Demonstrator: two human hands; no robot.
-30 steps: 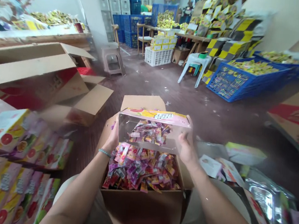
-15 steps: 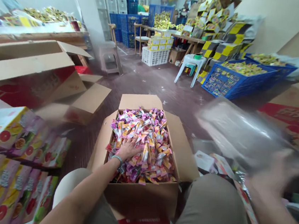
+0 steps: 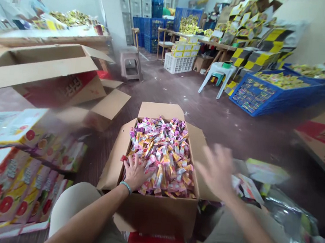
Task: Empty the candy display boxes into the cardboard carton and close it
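An open cardboard box [image 3: 155, 213] stands between my knees, full of small wrapped sachets [image 3: 165, 149] in pink, purple and yellow. My left hand [image 3: 136, 173], with a beaded bracelet at the wrist, lies on the sachets at the near left, fingers spread. Over the box's right flap [image 3: 199, 141] hovers my right hand [image 3: 217, 169], blurred, its fingers apart and nothing in it. Beside my right leg lies crumpled silvery plastic [image 3: 289, 212] among printed cartons.
Printed fruit cartons [image 3: 2, 178] are stacked at my left, below a large open box [image 3: 49, 67]. Further off stand a grey stool [image 3: 131, 64], a white stool [image 3: 218, 75] and blue crates [image 3: 258, 93] of yellow packets. Two people [image 3: 17, 9] work at a table, back left.
My right hand has let go of the clear plastic bag and moved left toward the box. My left hand has shifted slightly on the sachets. The view has turned left.
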